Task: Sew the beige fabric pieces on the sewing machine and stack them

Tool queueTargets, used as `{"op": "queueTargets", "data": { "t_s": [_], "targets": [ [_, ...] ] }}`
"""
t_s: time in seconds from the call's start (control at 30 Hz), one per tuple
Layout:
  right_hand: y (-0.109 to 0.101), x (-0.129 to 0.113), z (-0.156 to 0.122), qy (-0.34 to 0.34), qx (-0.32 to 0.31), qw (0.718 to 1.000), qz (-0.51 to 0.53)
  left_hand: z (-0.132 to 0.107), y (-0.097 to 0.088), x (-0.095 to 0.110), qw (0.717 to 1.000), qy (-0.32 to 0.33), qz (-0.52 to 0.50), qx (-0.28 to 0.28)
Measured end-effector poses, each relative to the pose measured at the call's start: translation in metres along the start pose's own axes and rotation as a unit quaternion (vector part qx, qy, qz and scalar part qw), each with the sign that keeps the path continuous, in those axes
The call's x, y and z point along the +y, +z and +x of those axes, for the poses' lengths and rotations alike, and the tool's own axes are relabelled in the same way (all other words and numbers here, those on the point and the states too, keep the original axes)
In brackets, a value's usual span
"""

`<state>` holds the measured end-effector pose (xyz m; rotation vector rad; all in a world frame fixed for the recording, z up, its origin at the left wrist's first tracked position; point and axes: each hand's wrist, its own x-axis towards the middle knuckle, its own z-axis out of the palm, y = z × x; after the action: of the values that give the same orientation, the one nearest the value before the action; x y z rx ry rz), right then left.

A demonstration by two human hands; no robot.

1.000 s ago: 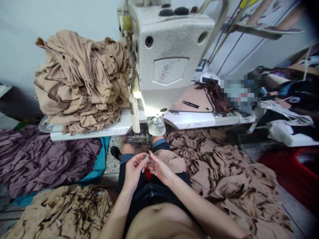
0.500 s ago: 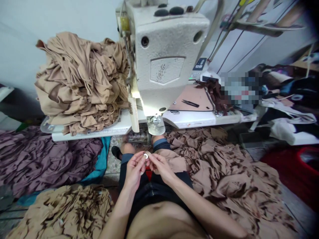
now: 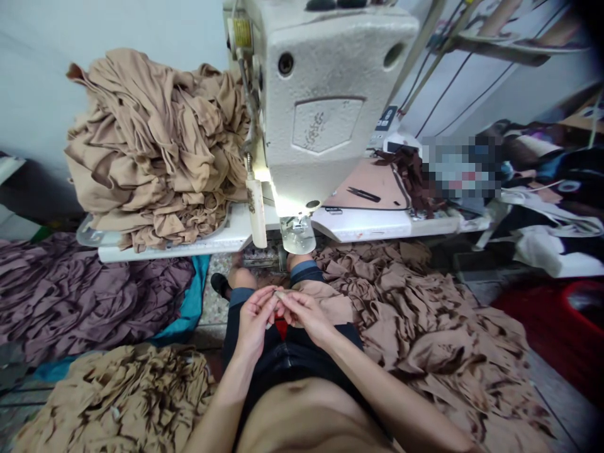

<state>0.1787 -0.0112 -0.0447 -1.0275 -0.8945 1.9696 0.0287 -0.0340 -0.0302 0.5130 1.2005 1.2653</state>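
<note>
Over my lap, in front of the sewing machine (image 3: 325,126), my two hands meet fingertip to fingertip. My left hand (image 3: 257,314) is closed in a pinch, thumb against fingers, on a small round silvery piece (image 3: 277,294) that looks like a bobbin. My right hand (image 3: 304,314) pinches at the same piece from the other side. Fingers cover most of the bobbin, so its details are hidden. A tan fabric piece (image 3: 333,303) lies over my thigh beside my right hand. The machine's lit needle area (image 3: 297,226) is beyond both hands.
A tall tan fabric heap (image 3: 155,145) sits on the table's left. Black thread snips (image 3: 363,194) lie on a pinkish mat (image 3: 340,195) to the right. Around my legs are a brown fabric pile (image 3: 434,340), a purple one (image 3: 94,289) and a tan one (image 3: 127,402).
The bobbin has turned in my fingers: its pale round face showed before and is now mostly covered. Both hands stay in nearly the same place. The view has shifted slightly.
</note>
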Motion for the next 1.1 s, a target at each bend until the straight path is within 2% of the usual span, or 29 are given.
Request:
{"op": "queueTargets", "data": {
  "t_s": [0.13,0.33,0.47,0.67,0.83,0.97,1.03,1.1],
  "targets": [
    [-0.002,0.002,0.000,-0.014,0.014,1.000,0.002,0.000,-0.002,-0.001,1.000,-0.005,-0.016,-0.014],
    [-0.018,0.004,0.007,-0.029,0.060,0.998,-0.012,-0.001,-0.007,-0.001,0.997,-0.046,-0.059,-0.034],
    [-0.024,0.004,0.009,-0.044,0.080,0.995,-0.035,-0.002,-0.008,-0.004,0.997,-0.053,-0.046,-0.039],
    [-0.023,-0.006,0.010,-0.084,0.091,0.989,-0.078,-0.001,-0.010,-0.007,0.999,-0.037,0.007,-0.038],
    [-0.021,-0.021,0.011,-0.121,0.062,0.983,-0.121,-0.003,-0.013,-0.009,0.996,-0.030,0.061,-0.064],
    [-0.024,-0.033,0.013,-0.172,0.018,0.960,-0.220,-0.005,-0.012,-0.011,0.995,-0.038,0.062,-0.075],
    [-0.028,-0.035,0.016,-0.171,-0.006,0.952,-0.252,-0.005,-0.011,-0.011,0.994,-0.041,0.064,-0.079],
    [-0.033,-0.034,0.021,-0.141,-0.041,0.953,-0.264,-0.006,-0.011,-0.010,0.993,-0.045,0.065,-0.085]
  ]
}}
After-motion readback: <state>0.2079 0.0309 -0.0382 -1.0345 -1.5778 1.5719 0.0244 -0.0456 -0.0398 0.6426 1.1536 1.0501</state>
